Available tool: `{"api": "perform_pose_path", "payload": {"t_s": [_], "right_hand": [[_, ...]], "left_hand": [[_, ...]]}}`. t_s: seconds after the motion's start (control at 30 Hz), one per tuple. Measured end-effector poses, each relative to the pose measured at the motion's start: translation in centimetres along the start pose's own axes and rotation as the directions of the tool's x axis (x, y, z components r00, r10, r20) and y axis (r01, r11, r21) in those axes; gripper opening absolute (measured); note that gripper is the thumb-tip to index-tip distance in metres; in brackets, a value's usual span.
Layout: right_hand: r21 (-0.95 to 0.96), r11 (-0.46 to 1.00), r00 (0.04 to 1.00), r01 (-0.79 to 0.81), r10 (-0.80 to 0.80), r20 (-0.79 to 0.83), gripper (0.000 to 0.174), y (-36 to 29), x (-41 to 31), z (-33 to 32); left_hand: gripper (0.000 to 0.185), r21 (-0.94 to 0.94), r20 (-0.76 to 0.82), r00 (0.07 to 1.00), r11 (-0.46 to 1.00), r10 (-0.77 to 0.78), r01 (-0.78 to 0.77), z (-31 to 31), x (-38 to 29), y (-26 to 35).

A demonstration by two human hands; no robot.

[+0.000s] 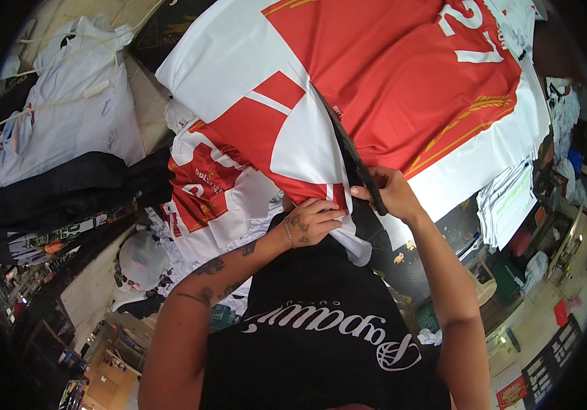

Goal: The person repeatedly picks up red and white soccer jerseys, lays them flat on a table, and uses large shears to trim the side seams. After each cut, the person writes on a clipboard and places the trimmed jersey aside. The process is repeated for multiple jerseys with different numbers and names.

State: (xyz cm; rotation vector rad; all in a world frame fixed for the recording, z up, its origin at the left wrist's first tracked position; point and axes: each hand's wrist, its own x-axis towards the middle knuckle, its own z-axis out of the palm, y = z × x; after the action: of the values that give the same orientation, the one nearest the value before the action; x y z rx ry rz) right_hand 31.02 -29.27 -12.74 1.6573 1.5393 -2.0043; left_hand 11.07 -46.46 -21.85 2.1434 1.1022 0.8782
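My right hand (395, 193) grips the dark-handled end of long fabric shears (347, 141). Their blades point away from me and lie along the split between a large red-and-white printed jersey panel (401, 87) and a narrower red-and-white strip (244, 125). The blade tips are partly lost against the white cloth. With its fingers flat and bent, my left hand (315, 221) presses and pinches the near end of the strip, just left of the shears' handles. The large panel bears a white number and gold wheat-like trim.
Layered white sheets (508, 205) with print hang over the dark table's (426, 256) right side. More red-and-white cloth (206, 179) is heaped at left. Beyond it are a black garment (62, 189), a full white plastic bag (85, 102) and a cream cable (96, 89).
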Motion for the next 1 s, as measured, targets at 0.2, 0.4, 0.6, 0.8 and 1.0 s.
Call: {"api": "perform_pose_path", "payload": {"t_s": [0.2, 0.4, 0.6, 0.8, 1.0], "right_hand": [[-0.047, 0.983, 0.982, 0.179, -0.181, -0.052, 0.077, -3.8, 3.0, -0.2], [-0.051, 0.984, 0.981, 0.17, -0.174, -0.081, 0.072, -7.1, 6.4, 0.5], [-0.037, 0.999, 1.0, 0.012, -0.012, 0.0, 0.088, -11.4, 9.5, 0.3], [-0.095, 0.978, 0.979, 0.188, -0.194, -0.062, 0.082, -15.5, 12.8, 0.6], [-0.181, 0.967, 0.983, 0.179, -0.181, 0.005, 0.09, -17.1, 14.3, 0.6]], "left_hand": [[0.019, -0.115, 0.039, 0.997, 0.992, 0.06, -0.055, -0.1, -0.5, -1.4], [0.016, -0.171, 0.047, 0.983, 0.971, 0.179, -0.168, -0.1, -0.7, -2.5], [0.014, -0.282, 0.114, 0.952, 0.928, 0.283, -0.243, 1.1, -1.3, -3.6], [0.015, -0.478, 0.381, 0.883, 0.876, 0.275, -0.067, 1.8, 0.3, -2.9], [0.019, -0.739, 0.629, 0.673, 0.567, 0.388, 0.364, 8.7, 2.8, -1.6]]}}
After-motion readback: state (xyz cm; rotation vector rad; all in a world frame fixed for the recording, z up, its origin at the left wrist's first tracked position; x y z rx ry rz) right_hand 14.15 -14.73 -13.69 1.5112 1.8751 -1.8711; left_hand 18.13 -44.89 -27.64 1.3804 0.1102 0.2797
